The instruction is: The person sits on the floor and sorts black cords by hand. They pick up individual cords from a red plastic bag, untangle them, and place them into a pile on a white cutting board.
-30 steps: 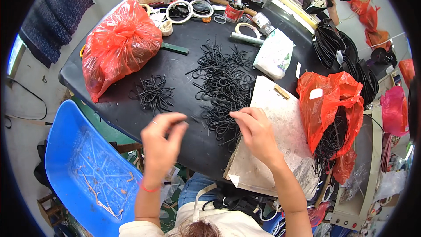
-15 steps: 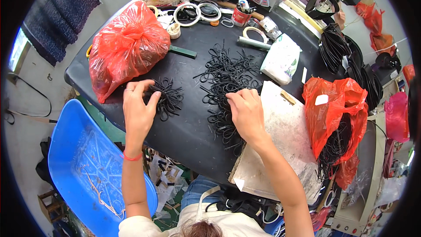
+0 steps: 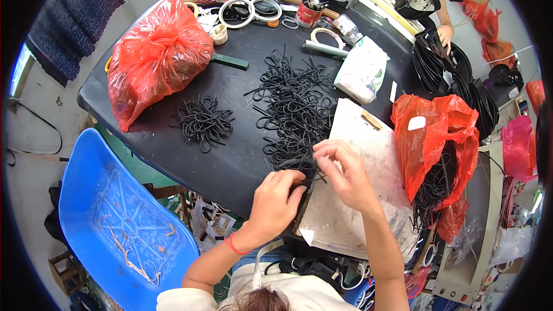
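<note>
A large heap of black looped cords (image 3: 291, 101) lies in the middle of the black table. At its near end my left hand (image 3: 273, 201) rests low, fingers bent, with a gap between thumb and forefinger; the fingertips meet the cords. My right hand (image 3: 348, 175) hovers over the heap's near right edge, beside the board, thumb and fingertips drawn together. Whatever they pinch is too small to make out; a bit of black cord shows just below them. Apart to the left sits a smaller pile of the same looped cords (image 3: 204, 122), untouched.
A worn pale board (image 3: 357, 207) lies at right, beside a red bag (image 3: 423, 132) of black cords. A full red bag (image 3: 158, 63) stands at left, above a blue tub (image 3: 127, 196). Tape rolls and a white packet (image 3: 363, 69) line the back. A co-worker's hand (image 3: 445, 35) shows far right.
My left hand has left the small cord pile and come right to the big heap's near end. My right hand has moved nearer me, to the heap's edge by the board.
</note>
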The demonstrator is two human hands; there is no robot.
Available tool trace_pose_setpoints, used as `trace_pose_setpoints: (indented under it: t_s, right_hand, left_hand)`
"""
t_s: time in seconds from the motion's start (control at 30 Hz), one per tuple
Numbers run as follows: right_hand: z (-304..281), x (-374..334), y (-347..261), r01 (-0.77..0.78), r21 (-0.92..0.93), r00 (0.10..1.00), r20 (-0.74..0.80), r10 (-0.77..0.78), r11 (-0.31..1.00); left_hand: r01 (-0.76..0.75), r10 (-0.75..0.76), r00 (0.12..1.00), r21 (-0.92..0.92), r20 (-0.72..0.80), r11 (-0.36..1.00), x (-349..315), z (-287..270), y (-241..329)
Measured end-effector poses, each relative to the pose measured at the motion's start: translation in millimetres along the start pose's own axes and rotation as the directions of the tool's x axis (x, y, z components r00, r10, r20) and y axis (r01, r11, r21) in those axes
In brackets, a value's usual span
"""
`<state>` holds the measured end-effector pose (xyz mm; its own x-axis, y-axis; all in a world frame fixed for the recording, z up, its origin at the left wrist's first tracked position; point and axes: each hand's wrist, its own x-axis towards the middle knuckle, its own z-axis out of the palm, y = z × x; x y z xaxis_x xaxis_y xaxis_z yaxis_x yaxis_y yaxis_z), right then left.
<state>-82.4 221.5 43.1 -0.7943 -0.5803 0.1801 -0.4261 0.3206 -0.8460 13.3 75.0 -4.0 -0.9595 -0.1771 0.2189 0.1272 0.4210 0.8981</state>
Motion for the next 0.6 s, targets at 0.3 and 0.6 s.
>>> trace_pose_setpoints:
  t_s: [0.3,0.6]
  right_hand:
    - [24.8,-18.4,-19.4,-0.141,-0.004,0.989,0.035,0.141,0.990]
    - [17.5,0.6,3.3,0.019,-0.327,0.989,-0.130,-0.065,0.945]
  left_hand:
    - [0.323,-0.297,0.937,-0.785,0.186,0.529,-4.0,-27.2,1.9]
    - [0.183,-0.270,0.939,-0.352,-0.214,0.918,31.5,-96.3,-26.6]
